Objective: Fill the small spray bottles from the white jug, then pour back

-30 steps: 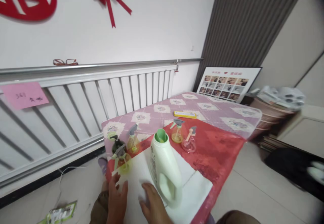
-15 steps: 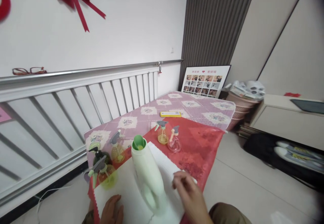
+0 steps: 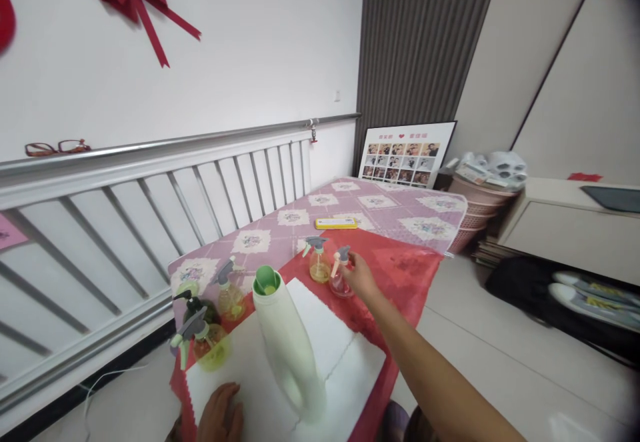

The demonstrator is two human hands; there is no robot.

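Observation:
My right hand (image 3: 357, 277) is stretched out to a clear spray bottle (image 3: 341, 289) with a pink trigger and grey head, its fingers closed around the neck. The bottle stands on a red cloth (image 3: 395, 262). Left of it is another spray bottle (image 3: 319, 269) holding yellow liquid. My left hand (image 3: 221, 415) lies with fingers loosely extended on a white cloth (image 3: 350, 362), near the bottom edge. Between my hands stands a large pale green jug (image 3: 287, 342) with a handle and an uncapped green-rimmed mouth.
At the table's left are a yellow-green spray bottle (image 3: 210, 349), a dark pump bottle (image 3: 197, 309) and a yellowish spray bottle (image 3: 231, 301). A yellow-edged flat box (image 3: 336, 223) lies farther back on the patterned tablecloth (image 3: 295, 217). A white radiator (image 3: 150, 215) runs along the left wall.
My right hand has moved forward from beside the jug to the pink-trigger spray bottle and closed on its neck. My left hand has stayed about where it was.

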